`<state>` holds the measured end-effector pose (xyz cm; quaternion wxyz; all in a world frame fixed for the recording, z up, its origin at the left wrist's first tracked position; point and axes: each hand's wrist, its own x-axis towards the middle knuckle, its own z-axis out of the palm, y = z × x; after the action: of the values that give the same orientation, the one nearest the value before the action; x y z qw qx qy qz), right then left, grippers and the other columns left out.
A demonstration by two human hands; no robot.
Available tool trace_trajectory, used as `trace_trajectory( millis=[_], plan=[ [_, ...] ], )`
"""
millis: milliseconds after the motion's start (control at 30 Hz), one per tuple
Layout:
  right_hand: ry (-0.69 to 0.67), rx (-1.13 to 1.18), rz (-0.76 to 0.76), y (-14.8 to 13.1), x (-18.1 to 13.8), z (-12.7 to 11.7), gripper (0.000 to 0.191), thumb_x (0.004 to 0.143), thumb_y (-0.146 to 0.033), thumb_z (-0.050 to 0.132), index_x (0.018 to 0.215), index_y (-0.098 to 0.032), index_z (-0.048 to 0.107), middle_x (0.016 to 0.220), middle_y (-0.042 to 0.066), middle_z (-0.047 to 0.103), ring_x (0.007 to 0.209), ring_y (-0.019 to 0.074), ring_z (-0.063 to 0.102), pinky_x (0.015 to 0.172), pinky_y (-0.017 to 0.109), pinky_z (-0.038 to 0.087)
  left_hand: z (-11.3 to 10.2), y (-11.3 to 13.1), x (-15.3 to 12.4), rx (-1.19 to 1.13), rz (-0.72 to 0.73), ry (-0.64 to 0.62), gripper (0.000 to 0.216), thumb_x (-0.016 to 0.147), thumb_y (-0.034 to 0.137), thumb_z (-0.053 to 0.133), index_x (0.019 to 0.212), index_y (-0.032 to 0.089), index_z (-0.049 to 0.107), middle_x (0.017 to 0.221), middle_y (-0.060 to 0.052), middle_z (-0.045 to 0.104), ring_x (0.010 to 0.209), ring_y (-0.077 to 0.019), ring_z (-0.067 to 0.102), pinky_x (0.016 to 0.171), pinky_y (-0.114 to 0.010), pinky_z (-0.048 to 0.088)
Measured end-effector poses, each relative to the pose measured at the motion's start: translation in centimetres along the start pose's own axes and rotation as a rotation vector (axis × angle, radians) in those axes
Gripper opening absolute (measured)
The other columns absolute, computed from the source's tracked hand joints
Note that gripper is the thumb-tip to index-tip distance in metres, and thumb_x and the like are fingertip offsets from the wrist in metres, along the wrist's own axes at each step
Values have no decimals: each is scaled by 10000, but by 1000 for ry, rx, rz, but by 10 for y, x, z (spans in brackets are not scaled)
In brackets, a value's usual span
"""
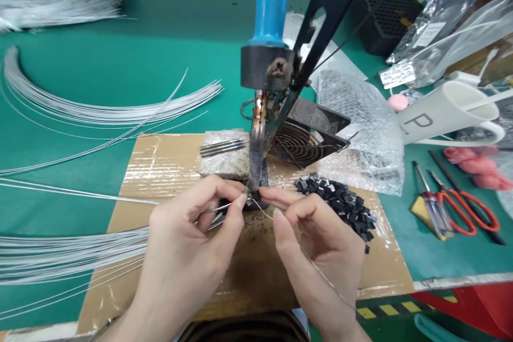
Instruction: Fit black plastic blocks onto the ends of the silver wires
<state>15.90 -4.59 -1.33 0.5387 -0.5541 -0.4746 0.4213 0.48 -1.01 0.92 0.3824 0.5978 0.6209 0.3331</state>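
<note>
A soldering iron (272,16) with a blue handle hangs tip-down in a black stand, its tip between my fingertips. My left hand (188,248) is closed, thumb and forefinger pinching a thin grey wire (220,208) just left of the tip. My right hand (324,246) pinches a fine strand of solder wire (324,276), whose end bends up toward the tip; the strand trails down across the palm. Fingers partly hide the spot where wire, solder and tip come together. Right of my right hand lies a heap of small black pieces (340,203).
Cardboard (380,267) covers the work area. Behind the iron are a wrapped block (224,155) with metal rods and a black fan (300,141). Wire bundles (72,256) lie left. At right are bubble wrap (360,128), orange-handled scissors (457,214), a screwdriver (435,208) and a white mug (444,109).
</note>
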Motion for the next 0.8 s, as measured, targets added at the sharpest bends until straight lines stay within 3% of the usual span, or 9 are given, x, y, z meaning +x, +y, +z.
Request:
trace_trajectory(
  millis=[300, 500, 800],
  plan=[
    [5, -12, -16, 0, -1, 0, 211, 934, -85, 666, 809, -246, 614, 1169, 54, 821, 1132, 233, 776, 1016, 371, 587, -2, -1, -1, -8, 3, -8, 78, 889, 253, 672, 838, 235, 728, 635, 21, 653, 800, -206, 769, 582, -212, 534],
    [-3, -2, -18, -1, -1, 0, 205, 930, -84, 672, 812, -243, 623, 1185, 56, 819, 1132, 234, 776, 1021, 371, 588, 0, -1, -1, 7, 11, 9, 66, 881, 252, 688, 832, 229, 726, 856, -7, 797, 760, -174, 757, 551, -204, 509],
    [-15, -8, -8, 1, 0, 1, 203, 943, -86, 665, 824, -244, 620, 1178, 36, 817, 1138, 204, 771, 1024, 330, 573, 1, -6, 3, -50, 34, -21, 78, 886, 205, 674, 823, 230, 711, 817, 10, 783, 690, -136, 717, 512, -186, 467]
  ],
)
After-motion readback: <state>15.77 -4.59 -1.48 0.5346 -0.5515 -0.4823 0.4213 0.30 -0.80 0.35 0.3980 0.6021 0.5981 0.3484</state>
